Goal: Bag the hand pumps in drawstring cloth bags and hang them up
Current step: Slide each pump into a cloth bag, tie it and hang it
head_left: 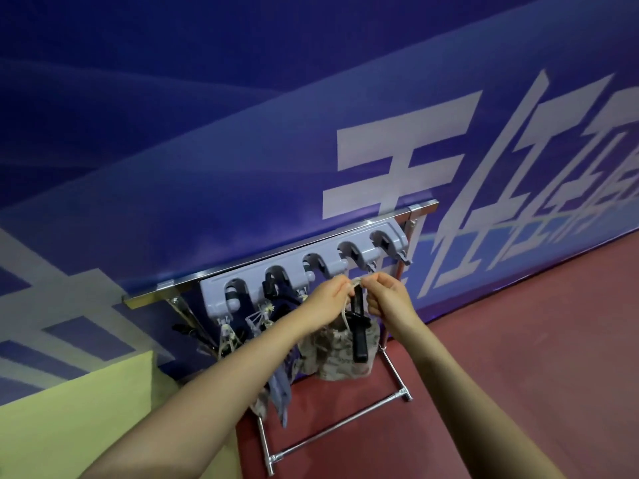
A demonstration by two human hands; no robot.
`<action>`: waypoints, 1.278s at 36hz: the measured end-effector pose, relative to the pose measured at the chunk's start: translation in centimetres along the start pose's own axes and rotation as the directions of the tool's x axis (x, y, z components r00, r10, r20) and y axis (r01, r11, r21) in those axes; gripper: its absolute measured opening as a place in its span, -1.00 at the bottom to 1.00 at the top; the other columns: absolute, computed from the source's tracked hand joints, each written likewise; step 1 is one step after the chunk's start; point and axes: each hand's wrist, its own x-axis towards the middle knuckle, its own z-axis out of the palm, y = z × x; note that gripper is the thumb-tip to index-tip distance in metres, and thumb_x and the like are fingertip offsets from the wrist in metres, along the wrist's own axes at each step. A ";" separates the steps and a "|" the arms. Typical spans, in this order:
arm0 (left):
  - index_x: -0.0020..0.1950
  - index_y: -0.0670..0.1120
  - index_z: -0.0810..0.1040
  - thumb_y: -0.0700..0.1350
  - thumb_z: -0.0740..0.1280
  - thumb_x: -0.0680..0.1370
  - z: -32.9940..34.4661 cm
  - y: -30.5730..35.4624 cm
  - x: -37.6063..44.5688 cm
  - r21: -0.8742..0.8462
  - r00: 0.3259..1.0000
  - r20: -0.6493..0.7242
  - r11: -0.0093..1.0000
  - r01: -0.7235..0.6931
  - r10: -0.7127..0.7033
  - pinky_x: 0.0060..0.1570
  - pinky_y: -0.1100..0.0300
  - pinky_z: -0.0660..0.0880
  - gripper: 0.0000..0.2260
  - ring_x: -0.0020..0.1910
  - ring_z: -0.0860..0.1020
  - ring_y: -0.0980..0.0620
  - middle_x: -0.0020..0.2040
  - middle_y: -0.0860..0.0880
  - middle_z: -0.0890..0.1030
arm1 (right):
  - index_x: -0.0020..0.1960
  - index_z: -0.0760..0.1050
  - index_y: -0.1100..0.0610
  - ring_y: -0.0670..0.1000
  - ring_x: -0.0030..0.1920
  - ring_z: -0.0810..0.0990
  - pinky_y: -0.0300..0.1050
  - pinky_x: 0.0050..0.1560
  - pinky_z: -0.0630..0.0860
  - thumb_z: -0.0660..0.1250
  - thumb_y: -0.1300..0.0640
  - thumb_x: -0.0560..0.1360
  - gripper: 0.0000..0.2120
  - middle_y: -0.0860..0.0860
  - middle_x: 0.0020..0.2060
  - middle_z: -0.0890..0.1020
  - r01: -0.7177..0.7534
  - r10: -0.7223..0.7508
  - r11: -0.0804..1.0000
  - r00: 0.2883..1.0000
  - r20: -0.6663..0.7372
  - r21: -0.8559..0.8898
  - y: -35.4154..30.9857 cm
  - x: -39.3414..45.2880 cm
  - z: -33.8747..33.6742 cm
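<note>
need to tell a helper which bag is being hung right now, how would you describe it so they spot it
Find the grey holder rack on the blue wall. Below its middle slot, both hands pinch a cord; from it hangs the camouflage bag, with a black pump handle sticking out, unlike the dark bags further left.

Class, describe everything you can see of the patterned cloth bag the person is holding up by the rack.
The bag is soft, crumpled cloth in a mottled beige-and-brown print. It hangs below both hands, in front of the grey rack. Its pale drawstring is pinched by the left hand and right hand. A black pump sticks out of its open mouth. Its bottom sags toward the red floor.
</note>
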 end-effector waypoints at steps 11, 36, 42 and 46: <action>-0.05 -0.15 0.49 -0.15 0.09 0.65 -0.2 -1.7 3.6 0.264 0.986 -0.081 0.950 0.165 -0.149 -0.06 0.00 0.48 -0.79 -0.06 0.57 -0.16 -0.05 -0.14 0.62 | -0.27 0.47 0.14 -0.06 -0.49 0.30 -0.16 -0.42 0.24 0.31 0.21 0.54 -0.80 -0.02 -0.52 0.38 -0.071 0.063 0.986 0.996 -0.057 -0.150 2.0 4.0 1.1; 0.16 -0.17 0.63 -0.17 0.16 0.65 -3.3 -3.1 -2.0 0.056 0.986 -0.163 0.998 0.029 -0.020 0.13 0.15 0.48 -0.73 0.10 0.59 -0.02 0.11 -0.10 0.66 | 0.05 0.59 0.14 0.04 0.01 0.61 -0.07 0.07 0.51 0.34 0.09 0.54 -0.84 0.09 -0.02 0.67 -0.028 -0.047 0.948 0.973 -0.225 -0.318 3.3 1.2 3.0; 0.07 -0.11 0.65 -0.18 0.16 0.64 -6.0 -5.6 -6.9 -0.097 0.961 -0.272 0.995 0.032 -0.058 0.07 0.06 0.54 -0.75 0.00 0.63 -0.07 -0.05 0.00 0.68 | -0.04 0.49 0.06 0.01 -0.10 0.56 -0.13 -0.08 0.47 0.29 0.13 0.54 -0.97 0.06 -0.11 0.60 0.210 -0.307 0.913 0.918 -0.252 -0.349 2.2 -2.2 7.1; -0.03 -0.02 0.62 -0.19 0.16 0.64 -7.6 -8.1 -12.0 -0.202 0.930 -0.350 0.979 0.041 -0.111 -0.14 0.18 0.55 -0.75 -0.17 0.62 0.06 -0.18 0.08 0.64 | -0.08 0.48 0.12 -0.10 -0.27 0.46 -0.26 -0.20 0.39 0.25 0.18 0.58 -0.92 -0.01 -0.25 0.52 0.273 -0.312 0.925 0.943 -0.118 -0.263 2.4 -5.6 11.6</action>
